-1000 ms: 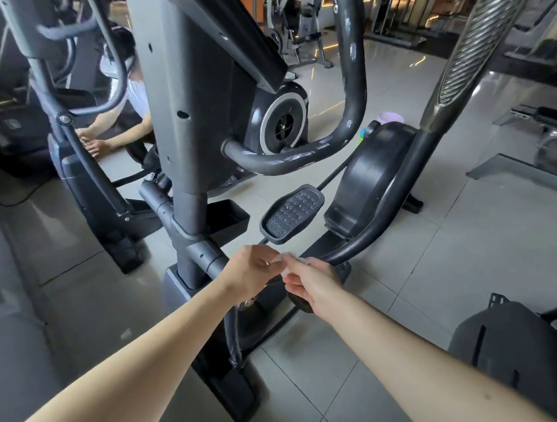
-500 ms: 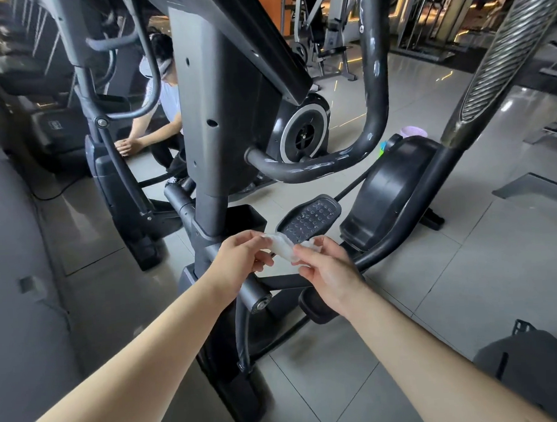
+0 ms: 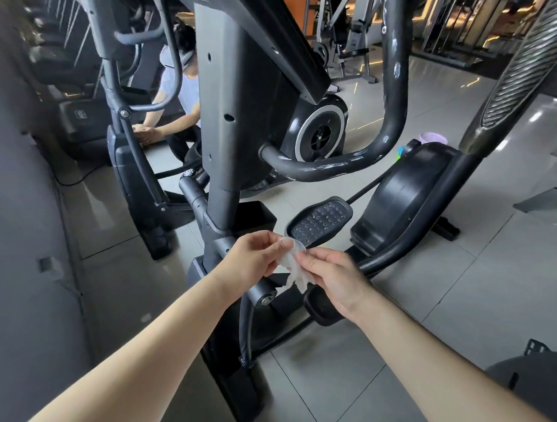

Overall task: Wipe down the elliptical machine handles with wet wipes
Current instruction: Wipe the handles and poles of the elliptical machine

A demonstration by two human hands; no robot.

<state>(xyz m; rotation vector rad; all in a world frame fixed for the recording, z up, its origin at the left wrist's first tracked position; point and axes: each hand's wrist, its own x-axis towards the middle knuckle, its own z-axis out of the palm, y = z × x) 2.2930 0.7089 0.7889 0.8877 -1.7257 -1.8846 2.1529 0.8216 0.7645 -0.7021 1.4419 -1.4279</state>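
Wipe [image 3: 293,268] wider, between left grip [image 3: 251,260], right grip [image 3: 335,277]

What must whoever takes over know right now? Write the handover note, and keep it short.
Left hand pinches one edge of the wet wipe. Right hand pinches the other edge, and the wipe is partly spread between them, near the foot pedal.
The curved handle and ribbed handle are higher up, and the wipe touches neither.
Done: wipe in hand.
Left: wipe both handles.
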